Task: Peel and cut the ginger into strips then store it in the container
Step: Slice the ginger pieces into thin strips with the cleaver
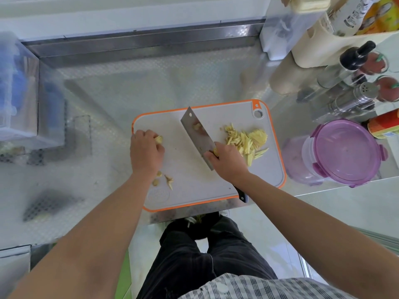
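Near board's (183, 160) left edge, pinching ginger (159, 139) with left hand (145, 154); gripping cleaver (197, 134) in right hand (226, 162) over bare middle, strips (246, 141) heaped rightward, container (345, 152) beyond edge.

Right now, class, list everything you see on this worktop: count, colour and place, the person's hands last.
cutting board: one, white with orange rim, centre of steel counter.
cleaver: one, steel blade, black handle, over the board.
ginger strips: one pile, pale yellow, board's right side.
ginger piece: one, pale yellow, board's left side.
ginger scraps: a few, pale yellow, board's near left.
container: one, clear with purple lid, right of board.
shaker: one, steel, behind the container.
left hand: one, holds the ginger piece.
right hand: one, grips the cleaver.
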A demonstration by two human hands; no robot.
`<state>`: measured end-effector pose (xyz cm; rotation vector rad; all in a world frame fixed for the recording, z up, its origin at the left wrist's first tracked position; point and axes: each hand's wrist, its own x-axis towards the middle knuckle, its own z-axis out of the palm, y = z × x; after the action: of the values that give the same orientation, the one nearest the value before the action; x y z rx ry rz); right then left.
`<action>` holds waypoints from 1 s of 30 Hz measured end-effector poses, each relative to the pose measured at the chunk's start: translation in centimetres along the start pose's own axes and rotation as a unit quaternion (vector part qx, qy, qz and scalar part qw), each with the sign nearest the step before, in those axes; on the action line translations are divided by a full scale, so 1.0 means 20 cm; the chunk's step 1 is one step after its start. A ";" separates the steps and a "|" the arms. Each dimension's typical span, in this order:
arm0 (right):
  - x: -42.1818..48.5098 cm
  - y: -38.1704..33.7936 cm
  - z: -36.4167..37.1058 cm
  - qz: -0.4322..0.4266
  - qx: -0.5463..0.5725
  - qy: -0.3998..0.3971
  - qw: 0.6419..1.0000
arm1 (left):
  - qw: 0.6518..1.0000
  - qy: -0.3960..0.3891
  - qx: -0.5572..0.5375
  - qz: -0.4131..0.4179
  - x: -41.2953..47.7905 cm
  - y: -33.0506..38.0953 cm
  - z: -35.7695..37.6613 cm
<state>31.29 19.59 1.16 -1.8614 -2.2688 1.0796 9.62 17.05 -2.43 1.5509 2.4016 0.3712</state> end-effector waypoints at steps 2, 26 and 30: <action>-0.01 0.00 0.01 -0.005 -0.002 -0.006 1.000 | 0.999 -0.010 -0.019 0.035 -0.05 0.02 0.02; -0.32 0.16 0.01 -0.043 -0.108 -0.025 0.993 | 0.986 -0.030 -0.097 0.132 -0.46 0.24 0.10; -0.31 0.15 0.01 -0.059 -0.126 -0.039 0.989 | 0.991 -0.016 -0.099 0.088 -0.49 0.24 0.11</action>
<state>35.51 14.33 1.94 -1.7633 -2.6316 0.9009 18.30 10.25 -2.00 1.6660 2.1378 0.5961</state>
